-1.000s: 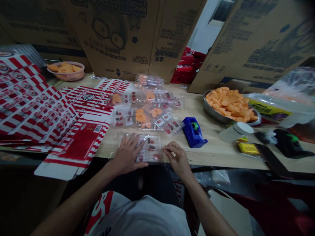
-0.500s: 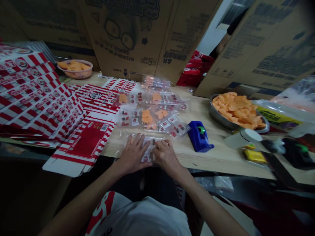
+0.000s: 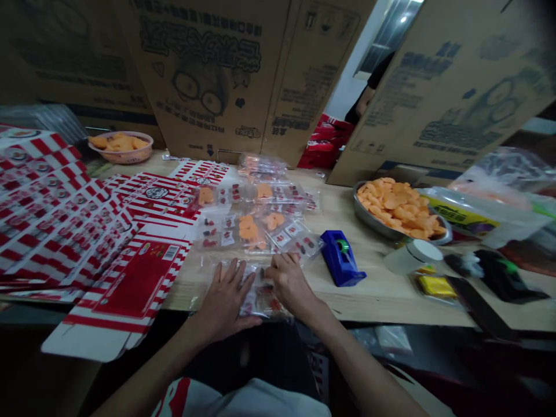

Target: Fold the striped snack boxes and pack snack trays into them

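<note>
At the table's near edge lies a clear plastic packet [image 3: 268, 304] with small dark and reddish pieces inside. My left hand [image 3: 226, 298] rests flat on its left part, fingers spread. Over the packet's upper right, my right hand [image 3: 290, 285] is closed, fingertips curled under; whatever they pinch is hidden. Just beyond, more clear packets [image 3: 249, 229] with orange pieces, red and dark bits and printed sachets lie in overlapping rows. A blue tape dispenser [image 3: 341, 259] with a green core stands to the right of my right hand.
Red-and-white striped cartons [image 3: 47, 214] are stacked at left, beside a flat carton [image 3: 134, 278]. A metal bowl [image 3: 362, 217] of orange chips, a white jar [image 3: 412, 256] and a yellow pack [image 3: 436, 286] stand at right. A pink basket [image 3: 125, 155] and cardboard boxes [image 3: 208, 75] line the back.
The view has tilted up and shifted right. My left hand stays flat on the packet. My right hand, still closed, sits higher on it, and more of the packet's right part shows.
</note>
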`<control>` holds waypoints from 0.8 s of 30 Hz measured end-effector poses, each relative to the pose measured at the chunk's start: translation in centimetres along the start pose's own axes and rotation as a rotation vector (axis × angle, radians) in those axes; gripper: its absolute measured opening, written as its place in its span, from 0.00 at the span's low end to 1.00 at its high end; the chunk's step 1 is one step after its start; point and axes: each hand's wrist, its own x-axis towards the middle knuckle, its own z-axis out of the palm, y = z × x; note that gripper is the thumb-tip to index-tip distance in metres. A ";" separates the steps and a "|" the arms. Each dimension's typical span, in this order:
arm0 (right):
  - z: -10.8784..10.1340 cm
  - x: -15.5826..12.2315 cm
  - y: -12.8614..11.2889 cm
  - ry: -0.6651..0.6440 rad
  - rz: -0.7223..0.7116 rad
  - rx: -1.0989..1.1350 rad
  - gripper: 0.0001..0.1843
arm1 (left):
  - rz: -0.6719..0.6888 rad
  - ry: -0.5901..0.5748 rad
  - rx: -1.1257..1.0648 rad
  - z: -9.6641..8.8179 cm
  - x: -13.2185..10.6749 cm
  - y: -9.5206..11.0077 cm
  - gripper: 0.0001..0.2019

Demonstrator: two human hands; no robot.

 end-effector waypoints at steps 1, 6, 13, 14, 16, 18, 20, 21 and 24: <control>0.0 -0.1 0.0 -0.020 0.003 -0.004 0.04 | -0.001 0.002 0.004 0.0 0.1 0.0 0.43; -0.2 0.0 0.2 -0.092 -0.004 0.028 0.04 | 0.005 -0.003 0.043 0.0 0.3 -0.2 0.42; 0.5 1.1 0.5 -0.158 -0.010 0.059 0.07 | 0.008 0.023 0.085 0.8 0.5 -0.5 0.42; 0.8 1.3 0.3 -0.182 -0.037 0.062 0.08 | 0.009 0.026 0.086 0.9 0.5 -0.6 0.42; 0.8 1.5 0.3 -0.198 -0.065 0.090 0.08 | 0.020 0.037 0.085 0.8 0.4 -0.7 0.42; -0.1 1.5 1.4 -0.172 -0.032 0.132 0.06 | 0.019 0.060 0.075 0.4 0.5 -0.6 0.41; -1.8 1.6 3.5 -0.117 0.056 0.135 0.07 | 0.009 0.091 0.051 -0.4 1.4 0.0 0.39; -2.6 1.7 4.8 -0.089 0.109 0.113 0.08 | 0.011 0.103 0.033 -0.8 2.2 0.4 0.37; -3.8 2.2 8.0 -0.045 0.234 0.009 0.12 | 0.060 0.088 -0.025 -1.7 5.7 2.1 0.38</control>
